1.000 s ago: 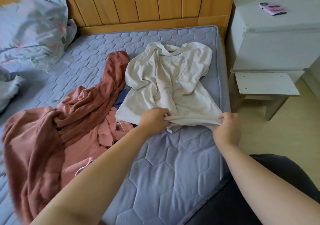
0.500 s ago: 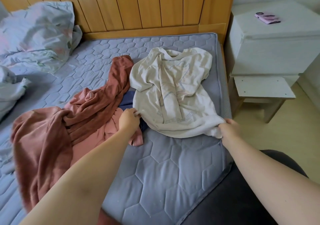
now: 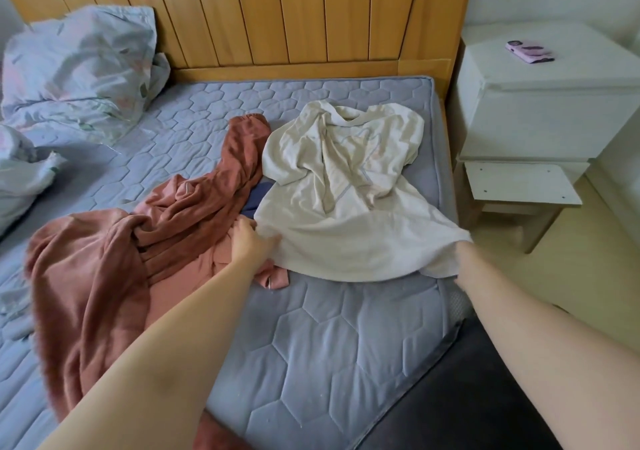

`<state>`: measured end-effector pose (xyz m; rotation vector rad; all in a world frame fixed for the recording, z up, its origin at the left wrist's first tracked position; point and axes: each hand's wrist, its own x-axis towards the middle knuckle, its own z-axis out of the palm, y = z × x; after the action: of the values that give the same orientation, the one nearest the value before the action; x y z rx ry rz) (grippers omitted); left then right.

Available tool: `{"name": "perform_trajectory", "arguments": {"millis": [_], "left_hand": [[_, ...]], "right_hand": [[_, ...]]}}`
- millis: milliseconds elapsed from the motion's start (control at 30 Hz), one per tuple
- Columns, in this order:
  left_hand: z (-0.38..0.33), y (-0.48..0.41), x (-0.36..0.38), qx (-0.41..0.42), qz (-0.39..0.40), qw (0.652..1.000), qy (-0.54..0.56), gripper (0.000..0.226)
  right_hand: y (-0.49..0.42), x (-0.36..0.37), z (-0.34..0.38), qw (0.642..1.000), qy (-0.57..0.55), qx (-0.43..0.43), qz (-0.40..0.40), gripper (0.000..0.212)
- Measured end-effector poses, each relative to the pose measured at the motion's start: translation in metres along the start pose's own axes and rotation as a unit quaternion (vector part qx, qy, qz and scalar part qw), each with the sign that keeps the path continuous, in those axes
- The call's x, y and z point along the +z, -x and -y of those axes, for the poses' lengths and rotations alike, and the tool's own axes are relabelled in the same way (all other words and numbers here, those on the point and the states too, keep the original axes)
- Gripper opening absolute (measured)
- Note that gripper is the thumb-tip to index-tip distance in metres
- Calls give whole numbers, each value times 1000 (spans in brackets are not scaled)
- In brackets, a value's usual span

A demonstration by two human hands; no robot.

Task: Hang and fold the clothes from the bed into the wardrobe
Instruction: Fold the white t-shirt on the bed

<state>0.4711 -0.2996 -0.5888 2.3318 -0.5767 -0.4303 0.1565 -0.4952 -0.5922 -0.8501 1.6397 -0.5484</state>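
Lying rumpled on the blue quilted mattress (image 3: 329, 345) near its right edge, a cream T-shirt (image 3: 346, 235) has its collar toward the wooden headboard (image 3: 311, 17), beside a rust-coloured garment (image 3: 97, 269). The left hand (image 3: 251, 242) pinches the left hem corner; the right hand is hidden under the opposite corner, so its grip cannot be told. The cloth looks thin, light and floppy, so it likely handles best held at two corners or both shoulders, kept taut

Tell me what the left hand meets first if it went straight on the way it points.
The cream shirt: the left hand points up and right, fingers at its hem, apparently pinching it. Nothing lies between.
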Motion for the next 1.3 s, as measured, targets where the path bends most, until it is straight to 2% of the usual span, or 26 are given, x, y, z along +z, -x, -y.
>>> {"name": "perform_trajectory", "arguments": {"millis": [67, 100, 133, 200, 267, 367, 400, 467, 500, 533, 567, 600, 633, 667, 700, 733, 800, 867, 933, 1000, 1067, 1100, 1133, 1233, 1267, 1300], "left_hand": [[6, -2, 9, 9, 77, 993, -90, 70], [7, -3, 11, 5, 85, 990, -110, 67], [6, -4, 12, 10, 62, 993, -101, 51], [-1, 0, 7, 29, -7, 999, -22, 19], [-3, -1, -1, -10, -33, 995, 96, 27], [-14, 5, -19, -2, -64, 978, 199, 28], [-16, 1, -26, -28, -73, 957, 278, 21], [-19, -6, -37, -151, -32, 873, 462, 5], [-11, -10, -40, -223, -8, 833, 506, 4], [-5, -10, -41, -301, 14, 776, 555, 6], [-1, -12, -42, -354, 37, 762, 540, 8], [4, -10, -43, -378, 49, 776, 503, 4], [5, -2, -43, -328, 43, 876, 351, 5], [4, 7, -40, -268, 59, 939, 206, 17], [10, 8, -33, -217, -2, 972, 90, 31], [12, 11, -26, -118, -76, 990, 13, 40], [8, 22, -10, 48, -151, 986, -42, 43], [6, 29, 11, 203, -141, 949, -195, 50], [-2, 35, 31, 334, -48, 896, -290, 60], [-15, 46, 52, 406, 82, 833, -367, 70], [-24, 52, 72, 457, 132, 781, -405, 70], [-26, 54, 83, 465, 138, 775, -406, 68], [-28, 55, 90, 455, 140, 786, -394, 65], [-32, 44, 98, 395, 153, 841, -337, 40], [-36, 37, 97, 385, 159, 850, -323, 31], [-42, 30, 92, 382, 161, 860, -298, 26]], "right_hand": [[-7, 11, -14, 1000, 11, 15, 18, 47], [-8, 14, -19, 1000, 11, 7, 15, 47], [-7, 16, -20, 1000, 6, -7, 9, 44], [0, 16, -16, 999, -15, -36, -7, 38], [6, 13, -4, 994, -75, -71, -37, 34], [17, 5, 21, 968, -175, -116, -140, 33], [18, 2, 28, 958, -198, -133, -159, 33], [15, -3, 31, 963, -173, -125, -165, 35], [9, -6, 27, 969, -141, -106, -173, 38], [4, -9, 20, 973, -113, -85, -183, 43], [1, -11, 11, 978, -55, -69, -189, 49], [1, -13, 0, 981, 30, -65, -182, 54], [3, -12, -9, 974, 125, -79, -170, 56], [6, -12, -16, 961, 202, -106, -155, 56], [10, -10, -20, 944, 259, -147, -144, 55], [14, -7, -20, 922, 304, -198, -137, 53], [20, 1, -19, 853, 394, -321, -118, 48], [21, 9, -23, 768, 471, -427, -76, 45], [19, 16, -30, 694, 532, -485, -16, 44], [17, 22, -37, 617, 593, -516, 38, 45], [12, 29, -42, 561, 638, -524, 65, 45], [9, 31, -44, 554, 651, -513, 74, 44], [7, 33, -44, 553, 659, -505, 74, 42], [0, 38, -40, 560, 638, -527, 37, 18], [0, 39, -36, 568, 613, -549, 12, 8], [-1, 39, -32, 588, 571, -573, -17, 10]]}}
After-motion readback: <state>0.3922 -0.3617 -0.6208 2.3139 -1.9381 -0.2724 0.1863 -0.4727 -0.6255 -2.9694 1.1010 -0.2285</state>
